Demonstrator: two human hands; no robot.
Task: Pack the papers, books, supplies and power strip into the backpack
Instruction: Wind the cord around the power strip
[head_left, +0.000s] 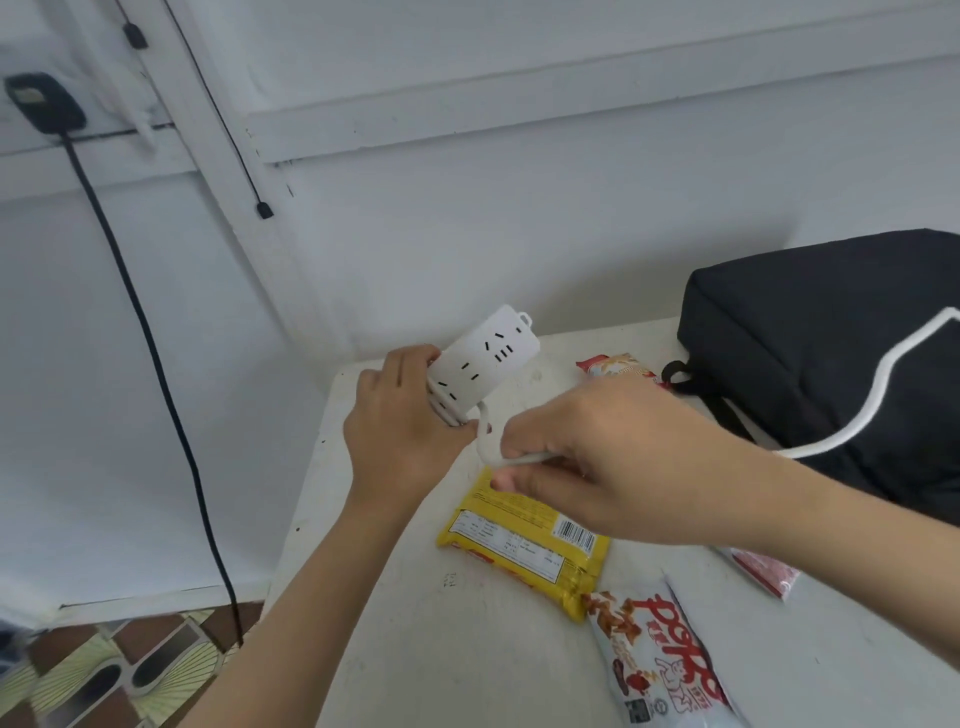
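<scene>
Holding the power strip up off the table, I have my left hand curled round its lower end, sockets facing me. A few turns of white cord are trapped under those fingers against the body of the strip. I grip it there so the turns cannot slip loose while the rest is dealt with. My right hand sits just beside the left, thumb and fingertips pinched together on the cord where it bends out of the last loop. The pinch is close to the strip because that gives me control over where the next turn would lie. From my right hand the loose length trails away to the right, draped over the black backpack, which lies at the far right of the table and looks closed from here; I cannot see its opening. I judge this to be the step of bundling the cord so the strip goes into the bag as one compact piece, not a tangle, and a good stretch of cord is not yet wound. Under my hands lies a yellow packet, with other snack packets nearer me and beside the bag. The trailing cord could drag across them or catch on the backpack strap if pulled in carelessly.
</scene>
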